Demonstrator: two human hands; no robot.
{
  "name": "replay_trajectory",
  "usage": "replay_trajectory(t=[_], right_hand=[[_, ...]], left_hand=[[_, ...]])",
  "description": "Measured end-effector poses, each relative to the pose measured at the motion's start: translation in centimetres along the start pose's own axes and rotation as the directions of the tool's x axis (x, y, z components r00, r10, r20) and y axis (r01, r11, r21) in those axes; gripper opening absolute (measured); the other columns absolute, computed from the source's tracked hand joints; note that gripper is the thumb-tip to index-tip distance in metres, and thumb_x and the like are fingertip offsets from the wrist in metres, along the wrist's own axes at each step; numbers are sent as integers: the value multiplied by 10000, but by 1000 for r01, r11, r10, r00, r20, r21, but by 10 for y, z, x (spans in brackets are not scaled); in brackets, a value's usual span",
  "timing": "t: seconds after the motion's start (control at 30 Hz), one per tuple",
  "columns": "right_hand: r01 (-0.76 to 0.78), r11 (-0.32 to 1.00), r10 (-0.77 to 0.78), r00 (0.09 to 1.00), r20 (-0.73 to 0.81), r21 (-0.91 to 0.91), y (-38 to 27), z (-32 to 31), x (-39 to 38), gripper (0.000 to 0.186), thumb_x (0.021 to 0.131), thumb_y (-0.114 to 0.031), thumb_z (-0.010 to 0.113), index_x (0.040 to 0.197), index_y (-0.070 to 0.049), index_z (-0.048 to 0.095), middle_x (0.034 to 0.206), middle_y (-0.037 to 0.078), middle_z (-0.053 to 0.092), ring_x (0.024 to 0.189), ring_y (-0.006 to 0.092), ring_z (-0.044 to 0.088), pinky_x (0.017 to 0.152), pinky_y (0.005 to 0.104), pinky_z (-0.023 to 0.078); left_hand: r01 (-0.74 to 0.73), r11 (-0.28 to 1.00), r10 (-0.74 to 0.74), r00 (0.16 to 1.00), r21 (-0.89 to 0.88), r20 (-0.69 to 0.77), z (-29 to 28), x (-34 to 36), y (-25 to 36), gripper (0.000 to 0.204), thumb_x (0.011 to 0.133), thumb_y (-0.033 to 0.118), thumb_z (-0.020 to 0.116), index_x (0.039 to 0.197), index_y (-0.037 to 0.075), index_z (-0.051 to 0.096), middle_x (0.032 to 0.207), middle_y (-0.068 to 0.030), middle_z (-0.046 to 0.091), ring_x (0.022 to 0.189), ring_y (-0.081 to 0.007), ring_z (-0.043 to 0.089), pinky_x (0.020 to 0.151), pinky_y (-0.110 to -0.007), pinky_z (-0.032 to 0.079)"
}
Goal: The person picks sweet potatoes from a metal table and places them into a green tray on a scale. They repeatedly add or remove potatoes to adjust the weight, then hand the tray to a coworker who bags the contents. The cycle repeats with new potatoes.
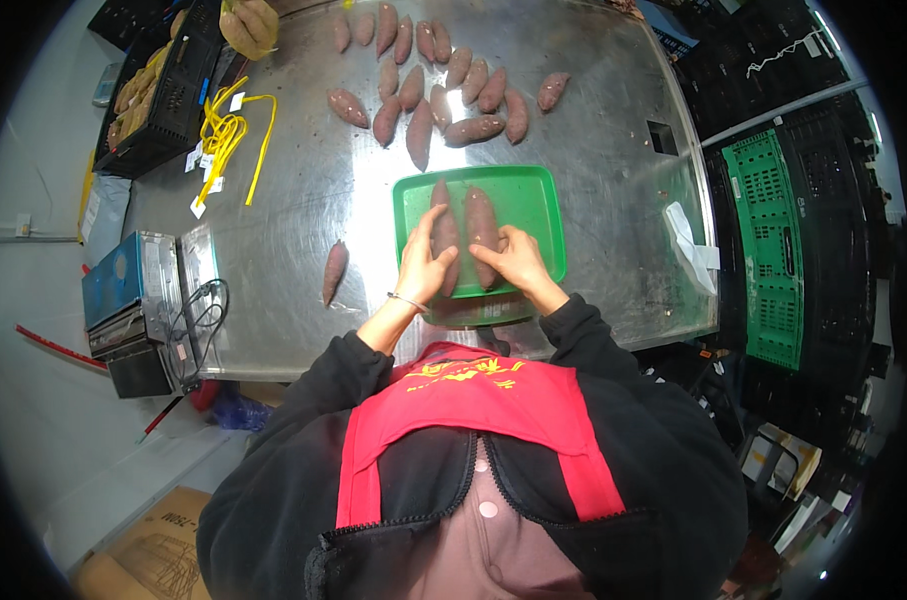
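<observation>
A green tray [541, 190] rests near the front of the metal table, with two sweet potatoes lying side by side in it. My left hand [423, 258] curls round the left sweet potato [443, 232], thumb on one side and fingers on the other. The right sweet potato [481, 222] is gripped near its lower end by my right hand [516, 262]. Beyond the tray, several loose purple-skinned sweet potatoes [419, 135] are spread over the table. One more sweet potato [334, 272] lies alone to the left of the tray.
Yellow straps with white tags [223, 135] lie at the left, beside a black crate [153, 110] of packed produce. A boxy device with cables [133, 300] stands at the left front. White paper [689, 248] hangs by the right edge. Green and black crates [763, 240] stand beyond it.
</observation>
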State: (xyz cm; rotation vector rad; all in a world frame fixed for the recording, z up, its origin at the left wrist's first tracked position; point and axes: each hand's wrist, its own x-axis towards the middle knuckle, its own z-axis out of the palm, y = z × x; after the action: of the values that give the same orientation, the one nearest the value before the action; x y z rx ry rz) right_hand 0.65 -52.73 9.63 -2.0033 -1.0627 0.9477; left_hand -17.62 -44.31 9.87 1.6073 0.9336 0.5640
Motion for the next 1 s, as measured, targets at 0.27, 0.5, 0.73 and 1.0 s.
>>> replay_trajectory(t=[0.27, 0.5, 0.73, 1.0], right_hand=[[78, 996, -78, 997, 17, -37, 4, 8, 4, 458, 781, -268, 848, 1002, 69, 631, 702, 94, 675, 594, 147, 640, 515, 299, 471], [244, 970, -244, 970, 12, 0, -19, -23, -14, 492, 803, -198, 823, 1146, 65, 587, 891, 129, 616, 606, 182, 550, 574, 333, 468], [318, 948, -315, 945, 90, -20, -37, -44, -26, 544, 816, -187, 818, 1231, 60, 567, 924, 118, 580, 607, 171, 539, 572, 323, 457], [433, 877, -436, 899, 34, -209, -54, -41, -38, 512, 787, -153, 826, 1181, 64, 582, 915, 142, 599, 564, 209, 556, 545, 349, 472]], left_hand=[[-102, 939, 133, 988, 330, -75, 3, 1, -3, 656, 879, 107, 709, 1472, 98, 428, 1353, -230, 503, 1157, -363, 595, 953, -415, 519], [39, 999, -39, 998, -5, -54, -31, 72, 23, 303, 993, 269, 636, 1124, 11, 727, 849, -64, 665, 811, -186, 630, 750, -311, 490], [203, 930, -150, 971, -305, 189, -31, 86, 31, 205, 960, 200, 677, 892, 13, 727, 771, 43, 603, 713, -55, 514, 661, -243, 423], [-155, 967, 204, 946, 200, -252, -15, 68, 40, 172, 874, 157, 706, 940, 2, 746, 833, -152, 705, 752, -270, 697, 723, -354, 534]])
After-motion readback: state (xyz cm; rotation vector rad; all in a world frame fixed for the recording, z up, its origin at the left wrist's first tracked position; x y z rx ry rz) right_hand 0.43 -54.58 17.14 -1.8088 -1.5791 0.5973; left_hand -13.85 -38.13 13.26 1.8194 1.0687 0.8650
